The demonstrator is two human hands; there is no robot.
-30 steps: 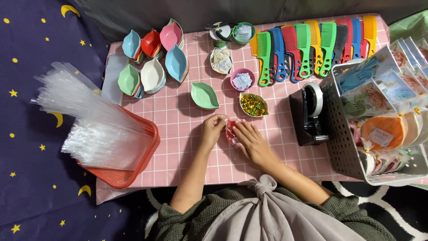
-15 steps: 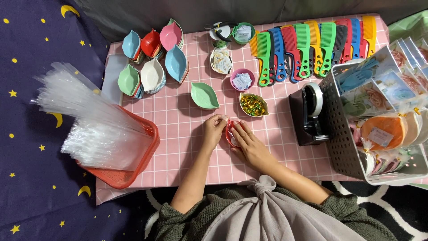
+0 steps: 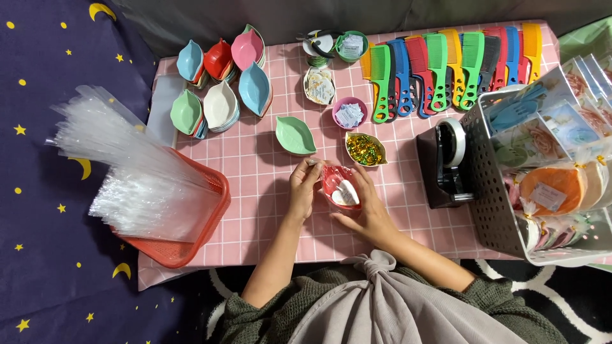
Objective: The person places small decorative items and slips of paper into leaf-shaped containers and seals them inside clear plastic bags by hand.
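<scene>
My left hand (image 3: 301,191) and my right hand (image 3: 363,213) together hold a small red leaf-shaped dish (image 3: 336,181) just above the pink checked tablecloth (image 3: 255,159). A white heart-shaped piece (image 3: 346,193) lies inside the dish. My left fingers pinch the dish's left tip; my right hand cups it from below and the right. Just beyond my hands sit an empty green leaf dish (image 3: 294,135) and a leaf dish of gold and green glitter bits (image 3: 365,149).
Stacks of coloured leaf dishes (image 3: 222,76) stand at the back left, a row of coloured combs (image 3: 446,70) at the back right. A red basket of clear plastic bags (image 3: 146,191) is on the left. A black tape dispenser (image 3: 446,162) and a grey crate (image 3: 503,210) of wrapped items are on the right.
The dish has been lifted and tilted so the white heart inside shows more. My hands have stayed in nearly the same place.
</scene>
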